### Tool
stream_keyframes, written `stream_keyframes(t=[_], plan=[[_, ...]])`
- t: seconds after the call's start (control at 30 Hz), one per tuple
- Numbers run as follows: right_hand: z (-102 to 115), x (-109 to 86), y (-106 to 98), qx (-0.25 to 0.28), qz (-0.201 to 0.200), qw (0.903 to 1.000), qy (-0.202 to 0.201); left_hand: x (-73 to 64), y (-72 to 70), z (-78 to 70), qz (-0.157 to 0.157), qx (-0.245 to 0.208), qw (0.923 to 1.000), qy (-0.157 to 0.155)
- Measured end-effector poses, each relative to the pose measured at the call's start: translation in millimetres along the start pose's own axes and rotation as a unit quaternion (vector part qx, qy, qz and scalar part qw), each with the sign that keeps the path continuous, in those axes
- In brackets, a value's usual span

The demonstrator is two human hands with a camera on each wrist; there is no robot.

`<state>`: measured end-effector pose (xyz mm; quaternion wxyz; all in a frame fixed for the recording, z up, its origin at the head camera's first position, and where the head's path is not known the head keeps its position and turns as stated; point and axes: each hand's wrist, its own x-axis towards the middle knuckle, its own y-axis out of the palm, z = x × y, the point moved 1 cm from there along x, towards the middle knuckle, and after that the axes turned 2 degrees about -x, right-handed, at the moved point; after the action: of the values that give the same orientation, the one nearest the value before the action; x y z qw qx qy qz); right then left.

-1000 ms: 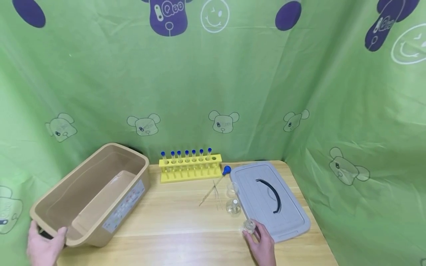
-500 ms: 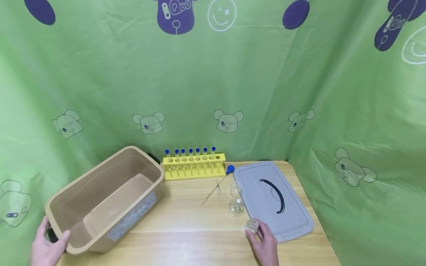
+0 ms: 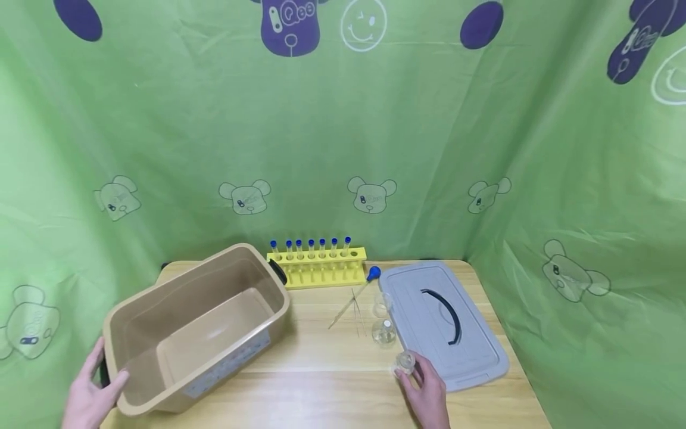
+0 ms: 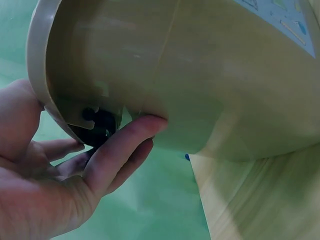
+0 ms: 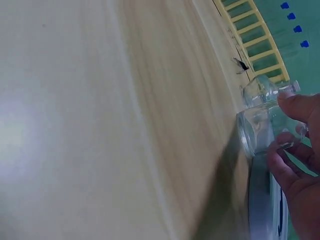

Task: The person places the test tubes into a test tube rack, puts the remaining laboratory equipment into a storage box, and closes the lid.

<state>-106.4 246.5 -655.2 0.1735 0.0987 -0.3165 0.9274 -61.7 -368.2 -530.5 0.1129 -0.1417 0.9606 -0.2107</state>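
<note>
My left hand (image 3: 92,387) grips the near left end of a large brown plastic bin (image 3: 200,372), thumb at the rim. In the left wrist view the fingers (image 4: 122,145) lie under that end, around the black handle (image 4: 102,125). My right hand (image 3: 426,390) holds a small clear glass bottle (image 3: 404,361) by the grey lid's near left edge. The right wrist view shows thumb and fingers pinching this bottle (image 5: 260,127). Just beyond it stands a round glass flask (image 3: 383,332) with a white stopper, and a clear glass vessel (image 3: 382,305) behind that.
A yellow rack (image 3: 324,276) of blue-capped test tubes (image 3: 311,247) stands at the back, close to the bin's far end. A blue-bulbed dropper (image 3: 373,273) and thin metal tools (image 3: 358,316) lie beside the glassware. The grey lid (image 3: 429,333) with its black handle lies at right.
The bin has slid right and turned clockwise, its far end now nearer the rack, with my left hand following it. My right hand stays at the bottle. The head view has shifted slightly.
</note>
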Motion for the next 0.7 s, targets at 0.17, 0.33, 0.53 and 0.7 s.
stream_keyframes(t=[0.17, 0.33, 0.53, 0.7], plan=[[13.2, 8.2, -2.3, 0.004, 0.009, 0.9999, -0.011, 0.6, 2.1, -0.1, 0.028, -0.013, 0.9995, 0.008], [31.5, 20.2, -8.2, 0.009, 0.014, 0.9992, -0.037, -0.2, 5.1, -0.7, 0.050, -0.019, 0.9983, 0.024], [59.0, 35.4, -13.4, 0.003, 0.007, 0.9969, -0.079, 0.2, 8.5, -2.6, 0.063, -0.019, 0.9970, 0.040], [80.1, 46.5, -16.8, 0.026, 0.014, 0.9939, -0.106, 0.8, 14.3, -3.4, 0.077, -0.037, 0.9946, 0.060]])
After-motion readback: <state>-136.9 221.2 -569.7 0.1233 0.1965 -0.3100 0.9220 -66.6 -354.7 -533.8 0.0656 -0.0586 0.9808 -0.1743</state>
